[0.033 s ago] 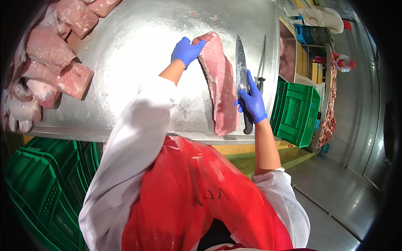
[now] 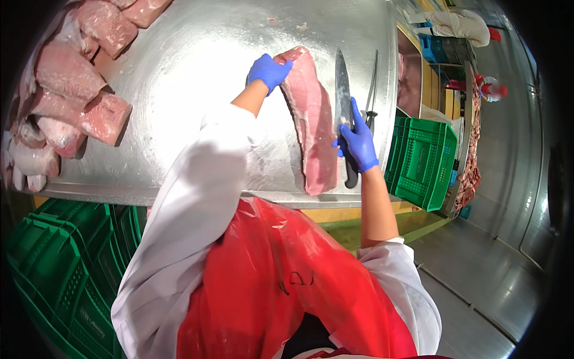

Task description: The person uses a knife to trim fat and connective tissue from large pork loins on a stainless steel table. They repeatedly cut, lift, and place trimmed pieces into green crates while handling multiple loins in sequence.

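A long strip of pale pink meat (image 2: 314, 125) lies lengthwise on the steel table, curving toward its near edge. My left hand (image 2: 269, 73), in a blue glove, grips the far left end of the strip, with its fingertips over the top. To the right of the meat is a long knife (image 2: 342, 81) with a broad blade and black handle, blade pointing away from me. My blue-gloved right hand (image 2: 359, 142) closes round it where blade and handle meet, its index finger stretched along the side. A thin sharpening steel (image 2: 373, 84) rests just right of the knife.
Several thick meat pieces (image 2: 69, 69) are piled on the table's left (image 2: 143, 113). Stacked green crates (image 2: 54, 251) stand below at the left. Another green crate (image 2: 421, 161) is beside the table's right edge. Two people are farther off at the upper right.
Very little differs. The whole view has shifted slightly, and my left hand sits a touch farther right against the meat. My right hand stays at the knife.
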The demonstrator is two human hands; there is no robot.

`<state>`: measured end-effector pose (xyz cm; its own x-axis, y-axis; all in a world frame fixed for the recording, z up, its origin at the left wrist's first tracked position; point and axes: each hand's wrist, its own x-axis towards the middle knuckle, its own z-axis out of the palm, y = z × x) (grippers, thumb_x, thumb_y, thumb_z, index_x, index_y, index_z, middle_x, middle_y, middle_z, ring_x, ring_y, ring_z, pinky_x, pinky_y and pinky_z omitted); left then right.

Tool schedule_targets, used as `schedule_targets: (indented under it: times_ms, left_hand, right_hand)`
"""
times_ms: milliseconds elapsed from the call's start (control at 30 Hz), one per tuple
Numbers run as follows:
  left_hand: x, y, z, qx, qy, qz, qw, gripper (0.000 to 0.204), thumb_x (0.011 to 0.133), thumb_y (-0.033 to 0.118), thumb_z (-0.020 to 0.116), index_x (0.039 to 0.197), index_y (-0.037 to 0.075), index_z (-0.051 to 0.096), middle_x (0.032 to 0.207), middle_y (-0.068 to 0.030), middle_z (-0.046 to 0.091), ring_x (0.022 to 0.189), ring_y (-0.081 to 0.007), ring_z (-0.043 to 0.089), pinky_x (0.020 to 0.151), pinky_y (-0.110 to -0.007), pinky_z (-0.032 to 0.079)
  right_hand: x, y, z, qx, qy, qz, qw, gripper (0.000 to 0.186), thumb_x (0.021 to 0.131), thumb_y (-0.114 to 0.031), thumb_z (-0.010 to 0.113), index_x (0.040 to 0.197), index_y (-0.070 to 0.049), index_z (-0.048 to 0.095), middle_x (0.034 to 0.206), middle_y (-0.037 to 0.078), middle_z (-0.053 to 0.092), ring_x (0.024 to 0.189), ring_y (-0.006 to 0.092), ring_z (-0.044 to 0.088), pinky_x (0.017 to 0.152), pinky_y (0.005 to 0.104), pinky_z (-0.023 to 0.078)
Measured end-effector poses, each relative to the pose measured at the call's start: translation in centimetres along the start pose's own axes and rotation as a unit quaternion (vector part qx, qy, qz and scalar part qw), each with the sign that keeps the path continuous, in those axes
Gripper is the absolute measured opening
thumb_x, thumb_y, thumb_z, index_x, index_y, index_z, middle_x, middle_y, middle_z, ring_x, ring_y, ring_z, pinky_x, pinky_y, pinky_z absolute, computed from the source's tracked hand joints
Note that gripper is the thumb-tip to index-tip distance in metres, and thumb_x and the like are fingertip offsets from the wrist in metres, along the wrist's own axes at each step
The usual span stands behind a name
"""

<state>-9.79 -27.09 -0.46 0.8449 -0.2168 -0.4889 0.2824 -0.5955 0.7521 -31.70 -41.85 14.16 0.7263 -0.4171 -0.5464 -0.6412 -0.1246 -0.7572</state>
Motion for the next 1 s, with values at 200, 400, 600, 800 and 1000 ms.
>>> schedule_targets:
  times_ms: [200, 400, 600, 800, 1000]
  left_hand:
    - [7.5, -5.6, 2.3, -0.164, -0.032, 0.039, 0.985, 0.041, 0.08, 0.027, 0.068, 0.1, -0.009, 0.069, 0.096, -0.0265, 0.071, 0.083, -0.0336, 0.073, 0.073, -0.039, 0.058]
    - [5.2, -5.0, 2.8, -0.321, -0.023, 0.081, 0.943, 0.027, 0.083, 0.015, 0.063, 0.092, -0.011, 0.065, 0.081, -0.0205, 0.069, 0.065, -0.0282, 0.072, 0.055, -0.037, 0.059]
    - [4.7, -5.6, 2.3, -0.37, -0.013, 0.077, 0.926, 0.024, 0.085, 0.015, 0.061, 0.093, -0.008, 0.066, 0.078, -0.0176, 0.068, 0.062, -0.025, 0.069, 0.052, -0.037, 0.058]
    - [1.4, -0.9, 1.0, -0.18, 0.035, 0.16, 0.97, 0.023, 0.086, 0.019, 0.063, 0.094, -0.002, 0.071, 0.082, -0.014, 0.071, 0.077, -0.0207, 0.069, 0.071, -0.035, 0.056]
    - [2.7, -2.9, 0.0, -0.229, 0.095, 0.18, 0.952, 0.026, 0.084, 0.018, 0.064, 0.1, 0.001, 0.074, 0.085, -0.0154, 0.073, 0.077, -0.0218, 0.069, 0.073, -0.035, 0.054]
  right_hand:
    - [7.2, -2.5, 4.0, -0.17, -0.011, -0.064, 0.983, 0.077, 0.097, -0.006, 0.055, 0.16, -0.033, 0.019, 0.088, 0.017, 0.07, 0.062, 0.0186, 0.069, 0.051, 0.0341, 0.057]
    - [14.9, -3.3, 7.3, -0.474, -0.001, -0.194, 0.859, 0.067, 0.097, -0.021, 0.053, 0.158, -0.028, 0.026, 0.105, 0.024, 0.07, 0.081, 0.0351, 0.072, 0.075, 0.0441, 0.058]
    - [8.7, -5.2, 2.8, -0.426, -0.182, -0.047, 0.885, 0.066, 0.096, -0.02, 0.05, 0.158, -0.027, 0.027, 0.105, 0.024, 0.07, 0.076, 0.0348, 0.072, 0.076, 0.0439, 0.057]
    - [15.6, -6.3, 4.8, -0.412, -0.165, -0.106, 0.89, 0.068, 0.096, -0.014, 0.049, 0.159, -0.027, 0.027, 0.092, 0.019, 0.071, 0.065, 0.0236, 0.069, 0.069, 0.0381, 0.056]
    - [12.0, -6.5, -0.7, -0.296, -0.319, -0.002, 0.9, 0.076, 0.095, -0.007, 0.057, 0.159, -0.032, 0.027, 0.09, 0.006, 0.067, 0.061, 0.012, 0.062, 0.06, 0.0291, 0.054]
